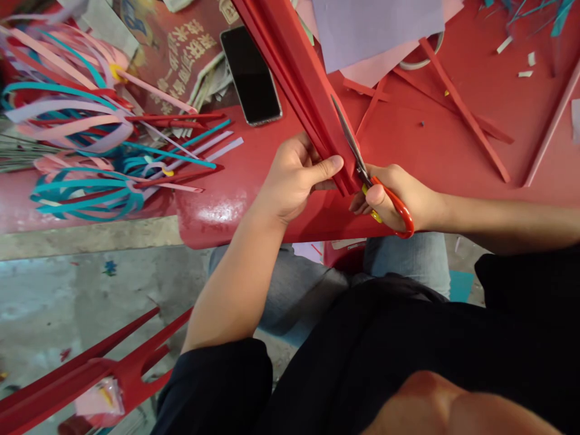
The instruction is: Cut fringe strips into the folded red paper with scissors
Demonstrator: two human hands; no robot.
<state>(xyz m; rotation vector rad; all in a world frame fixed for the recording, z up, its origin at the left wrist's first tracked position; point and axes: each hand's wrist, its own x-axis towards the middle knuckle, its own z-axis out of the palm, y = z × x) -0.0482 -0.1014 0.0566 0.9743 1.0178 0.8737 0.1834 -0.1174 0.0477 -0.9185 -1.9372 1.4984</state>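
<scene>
Red paper (299,66), a long folded length of it, is angled over the table (435,151), near end by the front edge and the rest running off toward 11 o'clock. Left hand (294,175) has it pinched, fingers closed round the near end with the thumb on top. Right hand (403,190) is wrapped round the scissors (361,171), thumb through the orange handle. One blade lies along the paper's edge; can't tell where the other one sits.

Taking the hands as the clock's centre: phone (251,75) between 10 and 11, loose red strips (465,112) at 2, and a pile of colourful looped strips (58,104) at 9. Further out there's a lilac sheet (380,30) past 12, plus teal scraps (562,17) way off toward 2.
</scene>
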